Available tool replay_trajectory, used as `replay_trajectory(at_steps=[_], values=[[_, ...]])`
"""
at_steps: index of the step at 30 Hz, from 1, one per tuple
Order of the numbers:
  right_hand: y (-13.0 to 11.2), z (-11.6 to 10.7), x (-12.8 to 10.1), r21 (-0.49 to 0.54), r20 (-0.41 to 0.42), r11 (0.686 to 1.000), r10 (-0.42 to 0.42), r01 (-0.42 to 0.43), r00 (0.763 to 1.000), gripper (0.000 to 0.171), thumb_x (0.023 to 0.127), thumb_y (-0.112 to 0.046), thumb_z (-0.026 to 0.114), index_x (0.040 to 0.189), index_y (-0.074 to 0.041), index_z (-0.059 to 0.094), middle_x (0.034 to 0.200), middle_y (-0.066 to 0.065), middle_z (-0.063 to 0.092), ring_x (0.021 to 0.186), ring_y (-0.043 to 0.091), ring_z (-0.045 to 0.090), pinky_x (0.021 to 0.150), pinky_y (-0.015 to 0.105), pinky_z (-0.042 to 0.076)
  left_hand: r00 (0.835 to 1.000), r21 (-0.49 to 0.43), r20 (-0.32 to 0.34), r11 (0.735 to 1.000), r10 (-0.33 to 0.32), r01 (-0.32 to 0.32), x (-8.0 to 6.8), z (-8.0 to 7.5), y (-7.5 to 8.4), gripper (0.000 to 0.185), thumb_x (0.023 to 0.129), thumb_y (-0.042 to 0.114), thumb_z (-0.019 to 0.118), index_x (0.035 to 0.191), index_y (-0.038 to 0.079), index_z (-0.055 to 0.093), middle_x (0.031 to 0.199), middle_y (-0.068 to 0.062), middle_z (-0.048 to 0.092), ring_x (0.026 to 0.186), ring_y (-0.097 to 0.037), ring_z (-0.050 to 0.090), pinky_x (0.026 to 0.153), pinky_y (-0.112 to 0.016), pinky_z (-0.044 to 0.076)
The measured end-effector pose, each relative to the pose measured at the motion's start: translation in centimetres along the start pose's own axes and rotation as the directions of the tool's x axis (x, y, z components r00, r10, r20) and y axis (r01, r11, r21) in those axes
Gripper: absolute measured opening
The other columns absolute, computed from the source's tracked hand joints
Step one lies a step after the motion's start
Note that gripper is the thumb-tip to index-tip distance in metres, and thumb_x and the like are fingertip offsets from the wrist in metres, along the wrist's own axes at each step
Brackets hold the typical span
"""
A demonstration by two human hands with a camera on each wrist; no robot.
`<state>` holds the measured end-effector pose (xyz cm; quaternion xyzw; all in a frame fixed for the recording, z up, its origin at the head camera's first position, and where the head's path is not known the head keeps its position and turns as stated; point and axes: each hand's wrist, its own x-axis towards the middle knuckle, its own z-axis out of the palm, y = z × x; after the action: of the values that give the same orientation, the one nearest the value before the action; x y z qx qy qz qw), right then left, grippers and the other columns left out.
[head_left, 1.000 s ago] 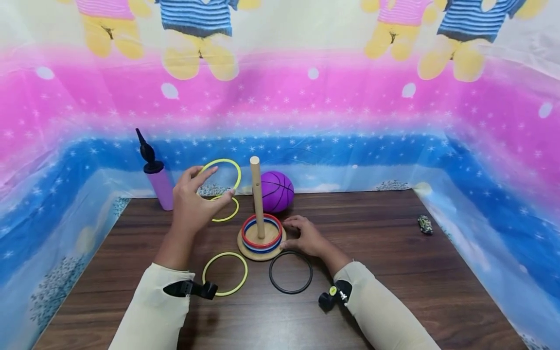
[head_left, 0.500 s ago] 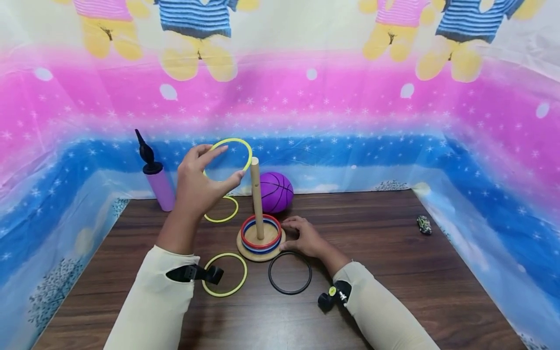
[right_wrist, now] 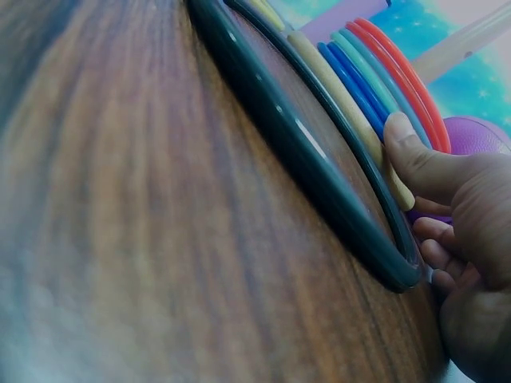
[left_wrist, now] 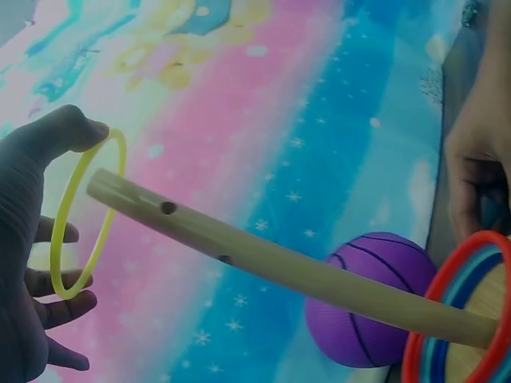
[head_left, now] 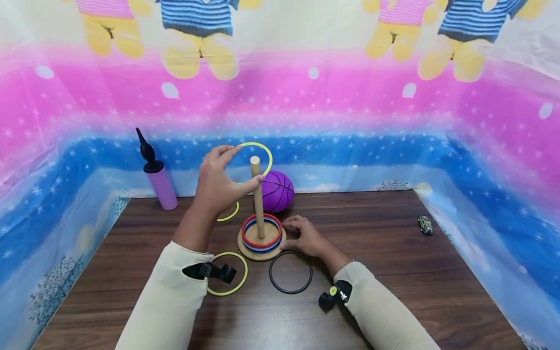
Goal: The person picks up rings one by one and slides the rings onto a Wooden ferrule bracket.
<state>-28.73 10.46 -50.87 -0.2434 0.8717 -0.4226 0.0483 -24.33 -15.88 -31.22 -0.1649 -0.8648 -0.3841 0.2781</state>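
My left hand (head_left: 220, 184) pinches a thin yellow ring (head_left: 271, 160) between thumb and fingers at the top of the upright wooden peg (head_left: 259, 209). In the left wrist view the peg's tip lies within the outline of that yellow ring (left_wrist: 59, 239); whether it passes through, I cannot tell. Red, light-blue and blue rings are stacked round the peg's foot, the red ring (head_left: 243, 238) uppermost. My right hand (head_left: 306, 237) grips the right edge of the round wooden base (head_left: 251, 254); its thumb (right_wrist: 407, 148) lies against the stack's side, the fingers partly hidden.
A black ring (head_left: 271, 279) and a yellow ring (head_left: 245, 279) lie in front of the base. Another yellow ring (head_left: 236, 211) is partly behind my left hand. A purple ball (head_left: 280, 192), a hand pump (head_left: 162, 187) and a toy car (head_left: 425, 225) stand farther off.
My left hand has lifted the yellow ring and carried it rightward from beside the peg to the peg's top. The right hand has stayed at the base.
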Motion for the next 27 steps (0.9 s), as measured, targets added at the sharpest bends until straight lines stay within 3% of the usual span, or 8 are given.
replay_trajectory(at_steps=[17,27], values=[[0.2,0.2,-0.1,-0.012,0.003,1.000,-0.005,0.005,1.000,0.058,0.093,-0.023,0.091,0.144,-0.005,0.070,0.150,0.017,0.062,0.146,0.040,0.053,0.123,0.061,0.044,0.984,0.104,0.170,0.994,-0.056,0.038,-2.4,2.9,-2.2,0.097,0.082,0.045,0.093,0.155,-0.007,0.057,0.157,-0.027,0.055,0.147,-0.049,0.049,0.116,-0.070,0.047],[0.3,0.1,0.1,-0.018,0.002,0.999,-0.027,0.027,1.000,0.060,0.092,-0.021,0.091,0.144,-0.002,0.069,0.149,0.019,0.062,0.144,0.040,0.056,0.122,0.059,0.046,0.981,0.180,0.193,0.984,-0.028,-0.008,-3.9,4.7,-3.8,0.092,0.081,0.047,0.093,0.150,-0.006,0.062,0.150,-0.028,0.061,0.141,-0.049,0.056,0.115,-0.068,0.049]])
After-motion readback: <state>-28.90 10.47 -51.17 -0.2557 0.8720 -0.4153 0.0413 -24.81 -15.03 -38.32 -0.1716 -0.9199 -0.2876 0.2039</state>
